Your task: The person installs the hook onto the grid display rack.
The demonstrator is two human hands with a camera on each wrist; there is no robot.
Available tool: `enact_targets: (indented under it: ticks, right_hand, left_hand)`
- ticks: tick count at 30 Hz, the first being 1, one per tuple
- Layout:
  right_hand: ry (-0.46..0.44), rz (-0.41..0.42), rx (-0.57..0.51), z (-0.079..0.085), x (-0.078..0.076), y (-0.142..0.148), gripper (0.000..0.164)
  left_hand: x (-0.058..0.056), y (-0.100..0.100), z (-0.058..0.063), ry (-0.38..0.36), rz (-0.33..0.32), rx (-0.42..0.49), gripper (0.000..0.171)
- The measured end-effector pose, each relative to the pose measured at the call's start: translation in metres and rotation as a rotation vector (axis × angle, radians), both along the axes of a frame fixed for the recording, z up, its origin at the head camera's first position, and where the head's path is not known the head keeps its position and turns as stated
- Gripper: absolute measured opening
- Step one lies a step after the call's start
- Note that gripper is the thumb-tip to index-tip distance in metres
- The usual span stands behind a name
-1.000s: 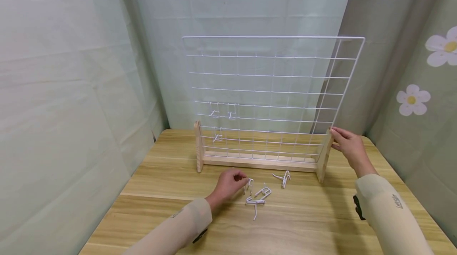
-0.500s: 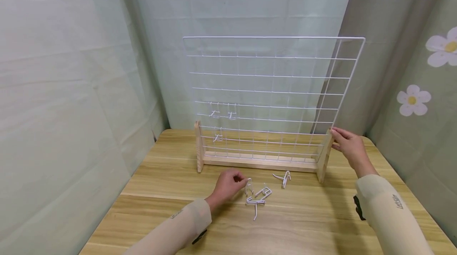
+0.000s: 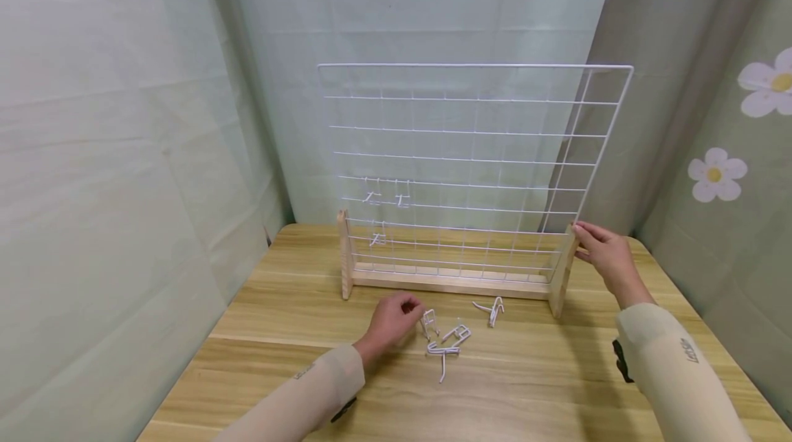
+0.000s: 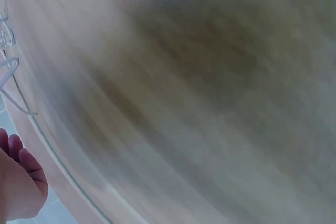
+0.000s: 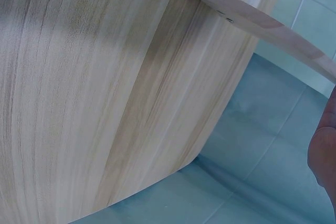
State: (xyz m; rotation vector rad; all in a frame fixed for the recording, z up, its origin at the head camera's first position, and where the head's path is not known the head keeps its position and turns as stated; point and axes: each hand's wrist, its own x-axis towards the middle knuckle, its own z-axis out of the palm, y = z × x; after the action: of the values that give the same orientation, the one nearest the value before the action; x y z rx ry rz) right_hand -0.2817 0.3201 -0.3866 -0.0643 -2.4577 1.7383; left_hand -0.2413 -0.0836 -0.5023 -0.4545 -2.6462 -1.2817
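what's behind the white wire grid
Through the white wire grid, pale cloth shows higher up and the tabletop lower down. The wooden base bar covers a strip of tabletop, so anything right behind it can't be seen.

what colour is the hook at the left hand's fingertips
White: the hook at the fingertips of the left hand shows best in the head view.

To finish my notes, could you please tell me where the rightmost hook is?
In the head view, the hook lies on the table, right of centre, in front of the wooden base.
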Motion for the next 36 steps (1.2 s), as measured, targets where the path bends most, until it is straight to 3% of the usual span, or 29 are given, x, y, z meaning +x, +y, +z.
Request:
enact_targets:
  ticks: [10, 19, 27, 36]
  right_hand:
    - [0.047, 0.023, -0.030, 0.000, 0.003, 0.001, 0.064]
    - [0.043, 0.016, -0.028, 0.000, 0.002, 0.001, 0.065]
    - [0.029, 0.018, -0.028, 0.000, 0.002, 0.002, 0.065]
    - [0.026, 0.019, -0.034, -0.001, 0.001, 0.002, 0.067]
  left_hand:
    - [-0.003, -0.007, -0.002, 0.009, -0.092, 0.005, 0.003]
    - [-0.005, -0.013, 0.000, -0.043, -0.108, 0.093, 0.012]
    - [-0.006, -0.009, -0.003, -0.079, -0.162, 0.059, 0.025]
    - [-0.011, -0.008, -0.010, -0.063, -0.207, -0.001, 0.016]
